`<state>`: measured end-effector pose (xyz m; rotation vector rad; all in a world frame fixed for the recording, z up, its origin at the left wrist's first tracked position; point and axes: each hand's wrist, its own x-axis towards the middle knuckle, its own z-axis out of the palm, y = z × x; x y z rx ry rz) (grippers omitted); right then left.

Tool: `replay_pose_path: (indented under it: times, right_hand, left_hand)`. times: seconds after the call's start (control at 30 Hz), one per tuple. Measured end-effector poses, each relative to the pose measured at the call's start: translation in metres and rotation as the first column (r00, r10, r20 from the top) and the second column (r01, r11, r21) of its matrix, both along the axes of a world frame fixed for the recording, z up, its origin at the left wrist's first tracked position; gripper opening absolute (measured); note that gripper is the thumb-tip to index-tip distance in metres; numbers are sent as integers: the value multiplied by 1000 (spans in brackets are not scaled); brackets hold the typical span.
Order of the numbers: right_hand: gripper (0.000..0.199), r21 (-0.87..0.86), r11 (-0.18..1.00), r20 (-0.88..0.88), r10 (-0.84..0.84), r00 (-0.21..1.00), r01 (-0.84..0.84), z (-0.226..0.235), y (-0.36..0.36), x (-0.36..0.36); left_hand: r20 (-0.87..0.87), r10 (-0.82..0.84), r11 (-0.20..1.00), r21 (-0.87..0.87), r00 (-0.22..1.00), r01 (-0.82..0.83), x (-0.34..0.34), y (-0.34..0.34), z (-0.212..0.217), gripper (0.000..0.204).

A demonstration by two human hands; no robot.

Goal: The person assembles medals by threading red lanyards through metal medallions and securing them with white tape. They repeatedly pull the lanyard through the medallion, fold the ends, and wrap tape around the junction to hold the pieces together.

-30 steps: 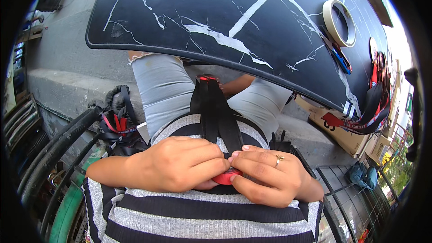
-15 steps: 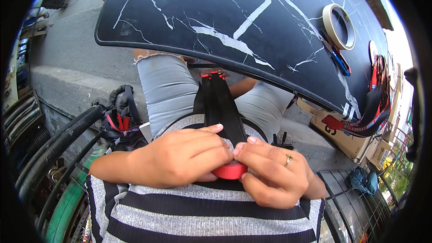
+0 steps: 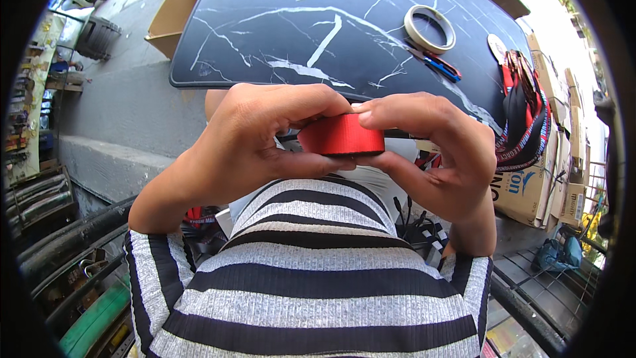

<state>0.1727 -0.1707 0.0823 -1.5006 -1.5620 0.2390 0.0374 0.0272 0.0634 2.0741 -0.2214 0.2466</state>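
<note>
Raised in front of my striped top is a red lanyard strap (image 3: 344, 135), its wide ribbed band bent into a curve and its lower edge dark. My left hand (image 3: 260, 134) grips the band from the left, fingers over the upper edge and thumb underneath. On the other side my right hand (image 3: 445, 149) pinches it between fingertips above and thumb below. The fingertips of both hands nearly meet at the top edge. What lies behind the band is hidden by it and my hands.
Beyond my hands stands a black marble-patterned table (image 3: 265, 33). On it are a roll of masking tape (image 3: 448, 30), a blue-and-red cutter knife (image 3: 440, 66) and a bundle of lanyards (image 3: 523, 119) hanging over the right edge. Cardboard boxes (image 3: 520, 192) stand at right.
Both hands have risen from my lap toward the table, carrying the red strap. The band now faces up between my fingers, and the black straps are out of sight. My view has shifted.
</note>
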Motion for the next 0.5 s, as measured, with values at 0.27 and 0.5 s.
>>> replay_pose_path:
  times: [0.27, 0.5]
  right_hand:
    - [53, 31, 999, -240, -30, 970, 38, 11, -3, 0]
    - [45, 122, 987, -204, -77, 976, 103, 18, 2, -1]
  left_hand:
    - [118, -8, 998, 60, 993, 1, 3, -5, 28, 34]
    - [174, 28, 998, -63, 984, -17, 13, -10, 41, 33]
